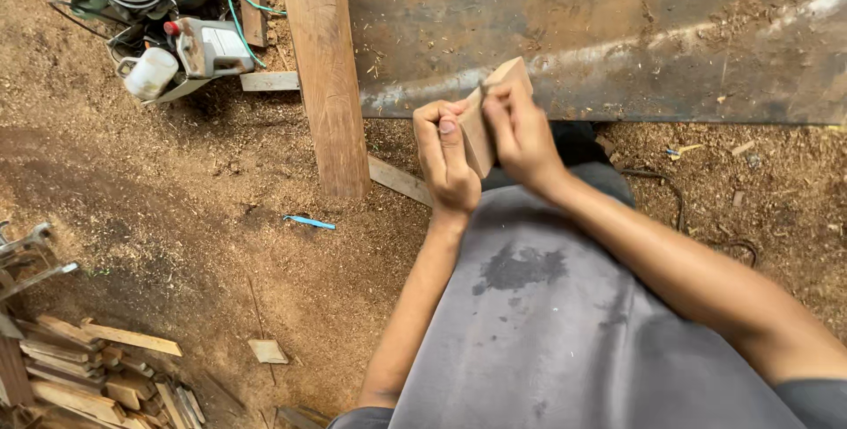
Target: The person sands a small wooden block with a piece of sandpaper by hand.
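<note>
A small pale wooden block [481, 129] is held up in front of my grey shirt, above the sawdust floor. My left hand [444, 157] is closed on its left side, thumb pressed against the face. My right hand [520, 134] grips its right side and top edge, fingers curled over it. The block tilts, its upper end toward the rusty metal table top [618, 23].
A long wooden plank [328, 67] leans down by the table's left edge. Power tools and cables [168, 32] lie at the top left. A pile of wood offcuts [88, 376] sits at the bottom left. A blue stick [309, 222] lies on the sawdust.
</note>
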